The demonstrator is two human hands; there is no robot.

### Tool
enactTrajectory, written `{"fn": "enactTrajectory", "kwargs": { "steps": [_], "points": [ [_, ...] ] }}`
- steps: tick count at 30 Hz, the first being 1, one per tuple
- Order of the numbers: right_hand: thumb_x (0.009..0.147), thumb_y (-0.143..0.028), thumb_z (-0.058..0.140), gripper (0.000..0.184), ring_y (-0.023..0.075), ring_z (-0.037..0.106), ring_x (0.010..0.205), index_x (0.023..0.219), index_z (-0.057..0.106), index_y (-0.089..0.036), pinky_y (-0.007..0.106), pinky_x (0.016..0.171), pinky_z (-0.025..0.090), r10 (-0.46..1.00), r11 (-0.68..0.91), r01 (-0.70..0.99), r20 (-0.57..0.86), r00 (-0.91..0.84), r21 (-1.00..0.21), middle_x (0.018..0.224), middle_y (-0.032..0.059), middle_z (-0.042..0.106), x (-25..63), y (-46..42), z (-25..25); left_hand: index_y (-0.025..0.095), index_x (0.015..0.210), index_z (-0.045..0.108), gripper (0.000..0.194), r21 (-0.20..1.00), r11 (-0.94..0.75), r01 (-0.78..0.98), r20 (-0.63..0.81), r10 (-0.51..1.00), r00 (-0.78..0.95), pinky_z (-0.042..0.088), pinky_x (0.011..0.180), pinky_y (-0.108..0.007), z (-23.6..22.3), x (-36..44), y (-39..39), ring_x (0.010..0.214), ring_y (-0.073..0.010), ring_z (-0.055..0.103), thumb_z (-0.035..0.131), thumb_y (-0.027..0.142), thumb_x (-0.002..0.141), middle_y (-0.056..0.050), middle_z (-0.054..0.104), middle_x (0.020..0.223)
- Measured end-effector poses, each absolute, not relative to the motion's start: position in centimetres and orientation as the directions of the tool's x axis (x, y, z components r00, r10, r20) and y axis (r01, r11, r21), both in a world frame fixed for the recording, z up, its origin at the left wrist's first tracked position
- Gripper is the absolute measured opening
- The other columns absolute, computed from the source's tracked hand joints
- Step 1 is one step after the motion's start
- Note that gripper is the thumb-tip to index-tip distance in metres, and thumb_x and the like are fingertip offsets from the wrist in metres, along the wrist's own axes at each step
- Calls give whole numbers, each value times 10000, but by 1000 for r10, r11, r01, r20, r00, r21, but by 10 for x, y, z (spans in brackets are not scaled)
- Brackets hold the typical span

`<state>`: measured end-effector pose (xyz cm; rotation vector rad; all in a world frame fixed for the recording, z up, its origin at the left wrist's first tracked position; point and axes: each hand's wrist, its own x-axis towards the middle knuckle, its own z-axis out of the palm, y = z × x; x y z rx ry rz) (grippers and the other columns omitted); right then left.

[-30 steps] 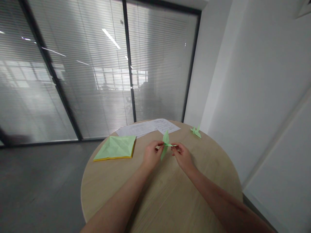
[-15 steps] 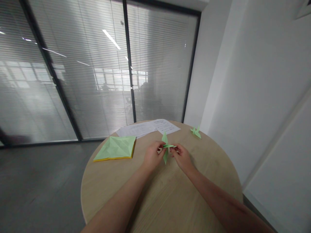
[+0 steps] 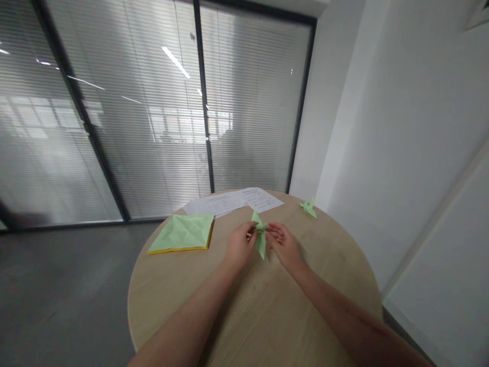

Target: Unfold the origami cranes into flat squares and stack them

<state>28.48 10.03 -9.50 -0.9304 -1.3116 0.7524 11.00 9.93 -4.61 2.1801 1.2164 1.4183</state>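
A light green origami crane (image 3: 261,246) is held just above the round table, its two wings pointing away from me and toward me. My left hand (image 3: 240,243) pinches the crane's middle from the left between thumb and fingers. From the right, my right hand (image 3: 286,245) has its thumb and fingertips closed around the crane's narrow point on that side. The fingers partly hide the folds at the centre. Another green origami crane (image 3: 308,208) sits at the table's far right edge.
On the round wooden table (image 3: 252,316), a stack of creased green paper (image 3: 183,230) with a yellow edge below lies at left. White printed sheets (image 3: 217,203) lie at the back. Behind the table stands a glass partition with blinds (image 3: 252,127); a white wall (image 3: 412,153) is at right.
The crane has turned slightly, its far wing now leaning left and its near wing right. The narrow point at right looks shorter, and my right fingers have shifted a little left and up.
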Motion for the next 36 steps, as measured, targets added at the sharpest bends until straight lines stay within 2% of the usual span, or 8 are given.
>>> {"fn": "enactTrajectory", "kwargs": {
  "steps": [6, 11, 14, 21, 25, 31, 33, 36],
  "points": [
    [837, -456, 755, 236, 204, 726, 809, 953, 689, -261, 284, 630, 580, 897, 420, 73, 426, 120, -905, 913, 39, 759, 285, 103, -97, 190, 1291, 676, 398, 671, -550, 498, 576, 809, 117, 583, 739, -321, -45, 112, 97, 792, -210, 740, 622, 160, 897, -62, 783, 914],
    [819, -459, 768, 388, 197, 715, 794, 1149, 679, -275, 284, 629, 583, 882, 438, 88, 447, 151, -895, 918, 30, 744, 286, 104, -98, 203, 1296, 670, 409, 681, -588, 437, 581, 797, 166, 576, 711, -302, -46, 113, 96, 760, -191, 724, 615, 174, 892, -42, 765, 877],
    [846, -493, 738, 293, 206, 700, 779, 1036, 725, -270, 292, 621, 582, 875, 446, 165, 468, 124, -879, 867, 35, 737, 287, 104, -98, 211, 1267, 689, 401, 690, -603, 401, 587, 790, 177, 564, 693, -290, -46, 114, 96, 732, -181, 704, 631, 173, 871, -23, 741, 835],
    [887, -542, 691, 288, 210, 697, 781, 879, 697, -254, 283, 609, 575, 868, 451, 202, 480, 131, -870, 852, 44, 738, 290, 101, -92, 162, 1212, 677, 415, 840, -514, 175, 527, 849, -33, 542, 641, -276, -44, 109, 110, 648, -154, 634, 679, 247, 806, 37, 613, 700],
    [871, -589, 695, 361, 209, 697, 726, 912, 694, -230, 287, 581, 571, 877, 436, 123, 452, 165, -892, 828, 59, 737, 290, 99, -88, 173, 1217, 630, 476, 911, -404, -81, 397, 913, -97, 609, 670, -308, -41, 106, 113, 709, -161, 665, 727, 317, 773, 31, 619, 769],
    [840, -624, 721, 450, 207, 707, 731, 975, 694, -196, 284, 570, 587, 874, 452, 25, 448, 187, -892, 839, 79, 738, 287, 97, -84, 205, 1253, 567, 469, 935, -199, -293, 181, 980, -89, 637, 754, -304, -45, 104, 112, 806, -160, 729, 743, 312, 832, -14, 684, 901],
    [847, -609, 721, 424, 209, 708, 735, 978, 696, -207, 291, 579, 595, 870, 462, 31, 459, 180, -887, 838, 74, 735, 287, 96, -83, 202, 1301, 537, 486, 958, -129, -258, 121, 992, -49, 640, 754, -316, -51, 104, 115, 869, -186, 753, 726, 317, 868, -78, 716, 1041],
    [869, -571, 707, 361, 219, 709, 763, 983, 703, -229, 303, 598, 598, 859, 474, 77, 480, 178, -877, 862, 68, 733, 288, 93, -82, 176, 1425, 486, 640, 989, -149, 7, 149, 977, -154, 639, 797, -388, -57, 104, 121, 1019, -264, 747, 759, 298, 859, -179, 684, 1240]
  ]
}}
